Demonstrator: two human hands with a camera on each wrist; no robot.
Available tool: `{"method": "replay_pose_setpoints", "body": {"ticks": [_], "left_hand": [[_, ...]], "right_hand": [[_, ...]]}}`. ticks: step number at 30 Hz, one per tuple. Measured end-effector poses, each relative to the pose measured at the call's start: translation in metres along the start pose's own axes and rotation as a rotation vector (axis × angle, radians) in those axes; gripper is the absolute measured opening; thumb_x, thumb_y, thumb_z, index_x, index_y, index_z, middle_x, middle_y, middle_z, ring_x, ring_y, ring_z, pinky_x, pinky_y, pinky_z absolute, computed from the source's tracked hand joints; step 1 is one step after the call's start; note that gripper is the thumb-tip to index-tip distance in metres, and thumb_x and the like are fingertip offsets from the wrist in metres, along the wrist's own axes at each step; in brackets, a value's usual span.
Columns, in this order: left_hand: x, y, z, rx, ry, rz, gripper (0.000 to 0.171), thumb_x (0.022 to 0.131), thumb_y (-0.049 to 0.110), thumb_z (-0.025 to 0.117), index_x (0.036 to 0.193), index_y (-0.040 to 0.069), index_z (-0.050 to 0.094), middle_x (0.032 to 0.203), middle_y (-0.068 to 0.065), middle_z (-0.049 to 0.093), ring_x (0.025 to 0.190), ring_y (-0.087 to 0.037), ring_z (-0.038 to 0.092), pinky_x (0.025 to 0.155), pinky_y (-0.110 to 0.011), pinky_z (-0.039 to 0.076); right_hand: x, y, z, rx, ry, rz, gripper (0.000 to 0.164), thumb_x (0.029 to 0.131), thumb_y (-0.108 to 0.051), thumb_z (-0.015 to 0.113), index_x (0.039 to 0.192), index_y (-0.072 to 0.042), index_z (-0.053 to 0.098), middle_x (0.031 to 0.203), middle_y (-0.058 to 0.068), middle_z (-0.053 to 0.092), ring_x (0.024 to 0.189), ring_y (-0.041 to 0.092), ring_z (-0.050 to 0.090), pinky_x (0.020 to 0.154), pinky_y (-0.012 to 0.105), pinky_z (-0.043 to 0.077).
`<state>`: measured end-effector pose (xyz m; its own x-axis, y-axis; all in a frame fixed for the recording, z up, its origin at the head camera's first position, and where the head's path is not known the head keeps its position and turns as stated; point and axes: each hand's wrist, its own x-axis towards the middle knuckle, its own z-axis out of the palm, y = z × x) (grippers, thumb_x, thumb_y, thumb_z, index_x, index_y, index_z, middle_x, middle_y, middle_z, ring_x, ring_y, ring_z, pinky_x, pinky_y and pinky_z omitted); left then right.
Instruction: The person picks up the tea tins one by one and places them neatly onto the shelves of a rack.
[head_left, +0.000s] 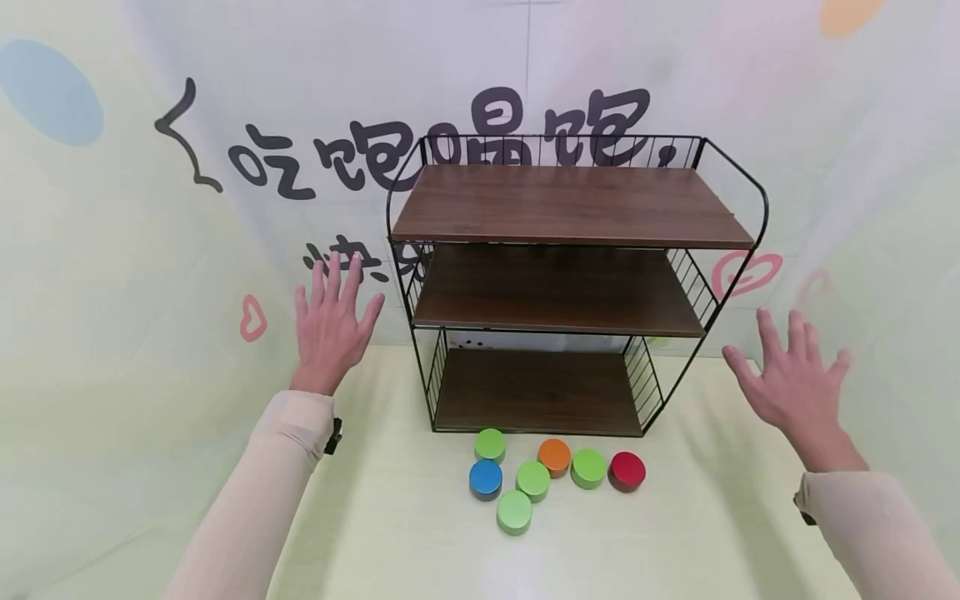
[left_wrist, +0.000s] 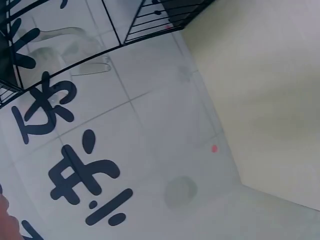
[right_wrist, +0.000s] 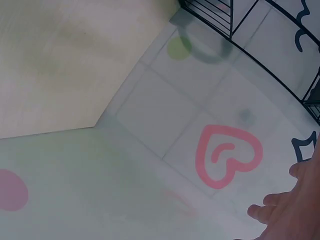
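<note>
Left hand [head_left: 332, 321] and right hand [head_left: 795, 383] raised either side of the shelf rack [head_left: 570, 283], fingers spread, holding nothing, touching nothing. Seven round tins on the table [head_left: 390, 508] just before the rack: blue tin [head_left: 486, 478], orange tin [head_left: 555, 457], red tin [head_left: 627, 471], four green.

Black wire rack [head_left: 738, 179], matt dark wood boards; smooth, faintly glossy coloured pucks [head_left: 532, 479].
</note>
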<state>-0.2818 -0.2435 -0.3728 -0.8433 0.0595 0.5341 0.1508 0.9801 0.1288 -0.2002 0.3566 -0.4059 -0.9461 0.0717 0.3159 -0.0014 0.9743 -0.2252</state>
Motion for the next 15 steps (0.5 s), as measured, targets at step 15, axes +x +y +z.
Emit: {"method": "replay_pose_setpoints", "body": {"ticks": [15], "left_hand": [[0.012, 0.025, -0.022, -0.207, 0.065, 0.0, 0.07, 0.102, 0.052, 0.037, 0.159, 0.014, 0.021, 0.164, -0.016, 0.017, 0.149, -0.038, 0.02, 0.111, -0.059, 0.023]], "right_hand": [[-0.026, -0.019, 0.017, 0.102, 0.022, -0.025, 0.071, 0.101, -0.05, 0.042, 0.156, -0.007, 0.025, 0.143, 0.035, 0.037, 0.124, 0.056, 0.039, 0.089, 0.072, 0.027]]}}
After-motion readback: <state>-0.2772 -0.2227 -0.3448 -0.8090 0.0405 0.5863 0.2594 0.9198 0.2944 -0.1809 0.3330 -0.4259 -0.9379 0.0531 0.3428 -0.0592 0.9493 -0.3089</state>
